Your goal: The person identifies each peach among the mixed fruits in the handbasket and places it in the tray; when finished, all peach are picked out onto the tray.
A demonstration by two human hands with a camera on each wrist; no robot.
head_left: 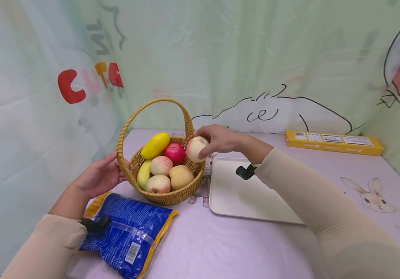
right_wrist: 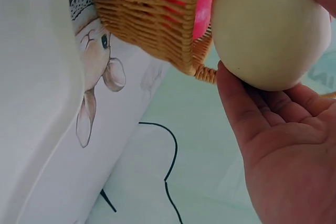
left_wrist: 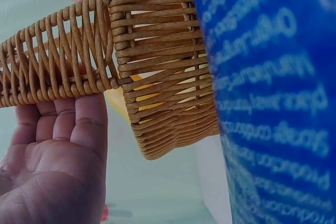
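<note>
A peach [head_left: 198, 149], pale with a red blush, is held between the thumb and fingers of my right hand [head_left: 220, 140] above the right rim of the wicker basket [head_left: 172, 198]. My left hand [head_left: 102, 175] holds the side of the basket's upright handle [head_left: 124, 164]; in the left wrist view its fingers [left_wrist: 63, 116] pass behind the handle. Inside the basket lie a red apple [head_left: 174, 154], a long yellow fruit [head_left: 156, 145], a banana-like yellow fruit [head_left: 144, 174], a yellowish round fruit [head_left: 181, 177] and two blushed peaches [head_left: 161, 166]. The right wrist view shows the held peach [right_wrist: 270, 30] close up.
Right of the basket lies a white tray [head_left: 241, 197], partly under my right forearm. A blue and yellow plastic bag [head_left: 133, 228] lies in front, near my left wrist. At the back right stands a long yellow box [head_left: 332, 142]. Printed curtains surround the table.
</note>
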